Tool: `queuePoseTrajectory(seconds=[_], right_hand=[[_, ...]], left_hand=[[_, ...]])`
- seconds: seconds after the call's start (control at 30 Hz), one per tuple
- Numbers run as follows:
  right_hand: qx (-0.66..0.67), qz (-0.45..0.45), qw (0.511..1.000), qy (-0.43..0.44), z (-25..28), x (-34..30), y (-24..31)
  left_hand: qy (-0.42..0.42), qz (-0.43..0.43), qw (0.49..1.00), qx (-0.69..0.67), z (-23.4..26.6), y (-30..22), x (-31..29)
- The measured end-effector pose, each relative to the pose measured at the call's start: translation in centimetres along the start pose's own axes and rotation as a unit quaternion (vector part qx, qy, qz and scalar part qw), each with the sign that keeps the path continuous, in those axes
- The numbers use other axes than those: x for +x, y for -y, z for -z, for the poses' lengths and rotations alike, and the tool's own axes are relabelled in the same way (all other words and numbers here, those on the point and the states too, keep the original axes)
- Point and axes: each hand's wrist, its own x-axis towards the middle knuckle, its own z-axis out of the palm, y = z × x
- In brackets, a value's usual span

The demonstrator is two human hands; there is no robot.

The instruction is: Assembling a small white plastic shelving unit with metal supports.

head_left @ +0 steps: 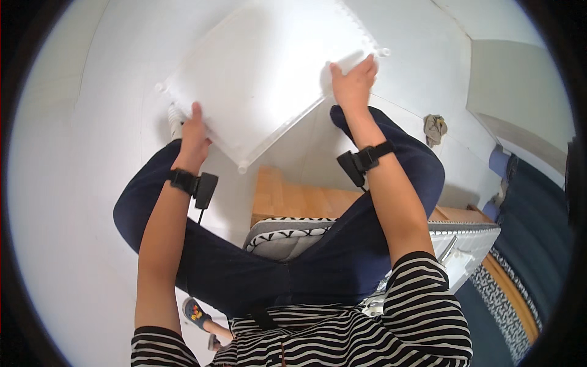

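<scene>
A white rectangular panel [263, 85] with a thin raised rim and small round corner pieces is held out tilted in front of my knees. It looks like a plastic shelf board, though its exact kind is not certain. My left hand [194, 137] is closed around its left edge near the corner, thumb pointing up along the surface. On the other side my right hand [354, 85] grips the right edge, with the thumb on the face and the fingers reaching toward the corner piece. Both fingertips' undersides are hidden by the panel.
Beneath me is a wooden seat [299, 199] with a grey patterned cushion [287, 235]. A crumpled grey-brown cloth [435, 129] lies on the white floor to the right. Beside my right leg stands a white box-like piece [461, 260]. Another person's dark clog [194, 311] shows at lower left.
</scene>
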Motion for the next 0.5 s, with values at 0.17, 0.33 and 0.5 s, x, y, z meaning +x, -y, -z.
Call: queuePoseTrajectory(seconds=[0.17,0.33,0.5], right_hand=[[0.009,0.262,0.955,0.136,1.7,-3.0,5.4],[0.01,0.268,0.853,0.448,0.8,-10.3,8.2],[-0.034,0.405,0.77,0.491,-0.5,-13.9,7.8]], left_hand=[[0.003,0.042,0.996,0.073,0.2,0.0,0.1],[-0.028,0.046,0.995,0.081,0.5,-0.6,-0.1],[-0.045,0.036,0.993,0.103,0.1,-2.2,-0.9]])
